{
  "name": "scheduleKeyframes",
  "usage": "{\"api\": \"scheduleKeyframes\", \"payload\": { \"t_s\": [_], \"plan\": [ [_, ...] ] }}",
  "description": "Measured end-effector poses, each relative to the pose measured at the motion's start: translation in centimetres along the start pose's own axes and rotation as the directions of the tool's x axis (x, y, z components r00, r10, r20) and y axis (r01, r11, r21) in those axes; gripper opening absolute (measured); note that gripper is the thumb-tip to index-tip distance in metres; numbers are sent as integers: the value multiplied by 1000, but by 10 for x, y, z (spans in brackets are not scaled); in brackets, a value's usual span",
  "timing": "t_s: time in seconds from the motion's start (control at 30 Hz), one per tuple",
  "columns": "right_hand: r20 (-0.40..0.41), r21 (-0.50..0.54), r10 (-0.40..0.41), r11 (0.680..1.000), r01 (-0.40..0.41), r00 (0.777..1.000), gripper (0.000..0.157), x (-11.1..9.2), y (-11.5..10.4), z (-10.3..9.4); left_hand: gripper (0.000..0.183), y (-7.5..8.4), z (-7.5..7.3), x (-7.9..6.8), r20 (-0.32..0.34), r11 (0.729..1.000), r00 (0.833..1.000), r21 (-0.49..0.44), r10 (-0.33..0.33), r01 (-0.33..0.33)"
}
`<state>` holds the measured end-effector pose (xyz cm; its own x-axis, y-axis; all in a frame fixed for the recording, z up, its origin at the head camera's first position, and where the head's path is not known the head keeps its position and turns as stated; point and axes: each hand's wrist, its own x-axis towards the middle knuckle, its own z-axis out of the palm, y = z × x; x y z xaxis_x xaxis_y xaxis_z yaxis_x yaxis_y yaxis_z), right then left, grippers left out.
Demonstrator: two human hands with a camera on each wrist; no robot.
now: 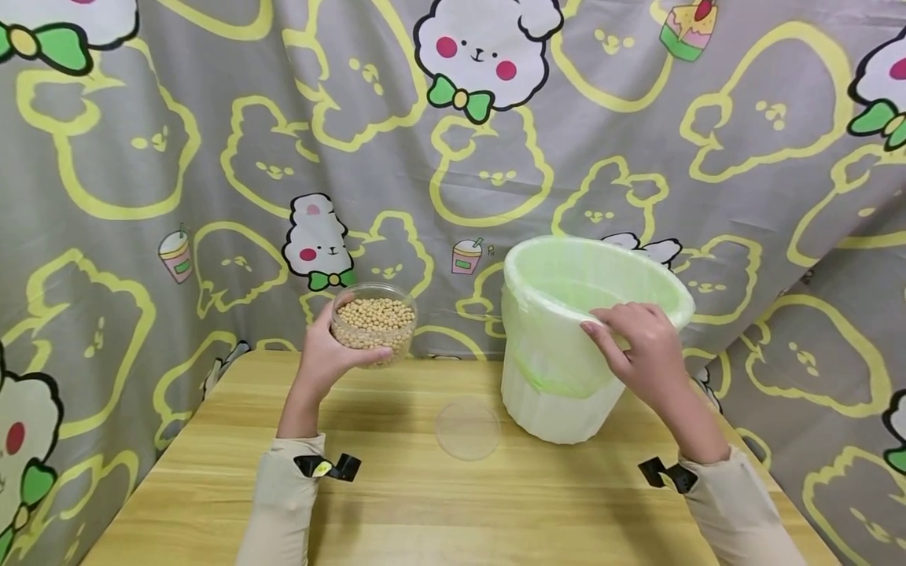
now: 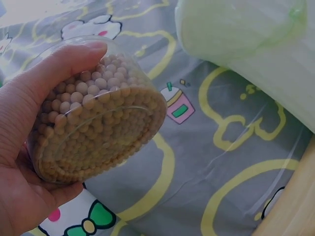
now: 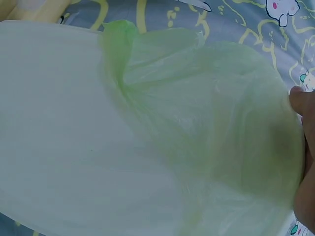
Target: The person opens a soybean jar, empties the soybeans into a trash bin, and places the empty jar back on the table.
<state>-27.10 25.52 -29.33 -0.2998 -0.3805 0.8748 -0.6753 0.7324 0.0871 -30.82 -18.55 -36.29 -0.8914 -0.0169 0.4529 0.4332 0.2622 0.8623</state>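
Fingers of your left hand wrap the open jar of beans, held up left of the bin on the table, whose rim your right hand grips, so keep the jar level and avoid tugging the liner.

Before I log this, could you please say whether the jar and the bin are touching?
Apart: the head view shows a wide strip of curtain between the jar and the bin.
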Motion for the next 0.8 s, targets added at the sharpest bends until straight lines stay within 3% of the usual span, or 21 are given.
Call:
{"api": "scheduleKeyframes", "payload": {
  "t_s": [0.17, 0.33, 0.8],
  "plan": [
    [-49, -1, -8, 1000, 8, 999, 55, 0, -1, 3, 108, 12, 7, -2, -41, 999, 999, 42, 10, -8],
    [-69, -2, -9, 1000, 9, 998, 55, 1, -1, 4, 110, 28, 19, 0, -61, 999, 998, 32, -25, 27],
    [-11, 76, 27, 997, -26, 1000, 54, 3, 1, -2, 113, 72, 43, 38, -69, 987, 988, 75, -138, 143]
  ]
}}
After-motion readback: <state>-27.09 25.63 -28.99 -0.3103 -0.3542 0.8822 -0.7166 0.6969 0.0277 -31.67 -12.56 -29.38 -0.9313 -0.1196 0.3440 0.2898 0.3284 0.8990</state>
